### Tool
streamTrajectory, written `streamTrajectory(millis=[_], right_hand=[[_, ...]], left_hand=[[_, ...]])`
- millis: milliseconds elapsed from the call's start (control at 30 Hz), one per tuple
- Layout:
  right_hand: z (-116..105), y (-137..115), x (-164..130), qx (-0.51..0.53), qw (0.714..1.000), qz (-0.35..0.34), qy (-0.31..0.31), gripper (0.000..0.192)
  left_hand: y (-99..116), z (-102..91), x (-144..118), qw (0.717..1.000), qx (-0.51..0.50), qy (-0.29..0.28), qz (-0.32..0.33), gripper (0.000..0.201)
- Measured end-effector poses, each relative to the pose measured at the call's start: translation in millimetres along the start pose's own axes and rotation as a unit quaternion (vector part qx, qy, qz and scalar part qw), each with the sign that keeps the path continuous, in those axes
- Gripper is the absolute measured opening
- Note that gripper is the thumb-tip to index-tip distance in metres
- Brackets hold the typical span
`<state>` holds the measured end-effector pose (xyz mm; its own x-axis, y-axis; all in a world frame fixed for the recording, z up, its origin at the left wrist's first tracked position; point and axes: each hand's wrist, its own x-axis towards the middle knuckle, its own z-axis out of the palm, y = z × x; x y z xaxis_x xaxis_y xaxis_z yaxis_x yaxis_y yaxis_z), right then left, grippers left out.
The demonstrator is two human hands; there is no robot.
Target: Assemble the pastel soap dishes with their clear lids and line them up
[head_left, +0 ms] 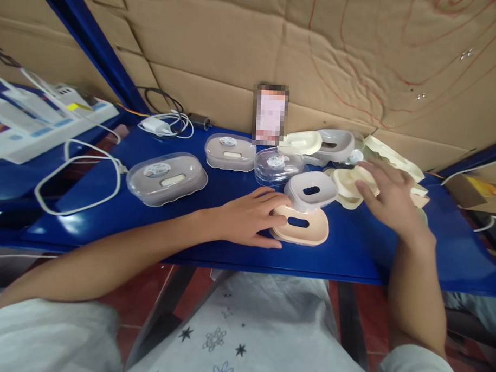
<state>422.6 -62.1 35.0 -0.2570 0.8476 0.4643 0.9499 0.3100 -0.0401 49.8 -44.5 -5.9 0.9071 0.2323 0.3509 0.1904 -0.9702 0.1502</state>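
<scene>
Beige tray (301,227) near the bench's (149,226) front edge, long axis along it: I see left hand (249,217) flat on its left end, fingers open, right hand (388,196) loosely spread over cream pieces (348,181) farther right.

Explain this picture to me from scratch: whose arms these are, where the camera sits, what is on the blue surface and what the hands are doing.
There is no machine here. The single picture comes from a camera worn on a person's head, looking forward and down, so the two bare arms are that person's own.

The left hand rests flat on the blue table, its fingers touching a beige oval tray with a slot. A grey slotted tray leans on that beige one. The right hand lies on a heap of cream plastic parts; whether its grip has closed on one is unclear.

Further left are two grey cases under clear lids, and one clear lid. White cables and a charger lie at the left. Cardboard lines the back wall.
</scene>
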Motion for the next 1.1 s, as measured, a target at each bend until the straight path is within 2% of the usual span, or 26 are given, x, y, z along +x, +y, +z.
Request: streamTrajectory(millis=[67,133,233,333,433,500,633,767,833,933,1000,1100], right_hand=[[0,27,-2,-0.051,0.997,0.049,-0.009,0.047],[1,42,-2,-0.065,0.996,0.063,-0.017,0.045],[0,36,4,-0.049,0.997,0.051,-0.002,0.042],[-11,0,2,-0.009,0.999,0.005,0.042,0.04],[-23,-47,-24,0.012,0.995,-0.052,0.082,0.027],[-26,-77,-52,0.031,0.994,-0.072,0.076,0.017],[-15,-123,-96,0.086,0.989,-0.115,0.042,0.018],[8,-150,-93,0.119,0.976,-0.181,-0.011,0.027],[16,-154,-84,0.143,0.965,-0.221,-0.007,0.031],[21,-147,-79,0.198,0.948,-0.243,0.054,0.03],[22,-135,-79,0.185,0.958,-0.205,0.075,0.034],[23,-115,-81,0.108,0.985,-0.133,0.025,0.043]], left_hand=[[-1,1.0,-1,1.0,0.012,-0.003,0.01,0.031],[-2,2.1,-1,0.999,0.026,-0.002,0.022,0.03],[-2,1.8,-2,0.998,0.051,0.015,0.039,0.031],[-1,-0.2,-1,0.994,0.097,0.028,0.045,0.033],[0,-3.5,-1,0.992,0.117,0.044,0.026,0.029],[0,-5.9,0,0.992,0.102,0.074,0.011,0.024],[0,-7.0,1,0.987,0.083,0.139,-0.009,0.023],[-2,-1.9,1,0.986,0.093,0.14,-0.005,0.03],[-2,0.4,0,0.987,0.09,0.13,0.001,0.032],[1,1.9,0,0.991,0.084,0.1,0.024,0.032],[5,2.3,1,0.993,0.083,0.077,0.046,0.031],[13,3.1,2,0.992,0.101,0.038,0.063,0.038]])
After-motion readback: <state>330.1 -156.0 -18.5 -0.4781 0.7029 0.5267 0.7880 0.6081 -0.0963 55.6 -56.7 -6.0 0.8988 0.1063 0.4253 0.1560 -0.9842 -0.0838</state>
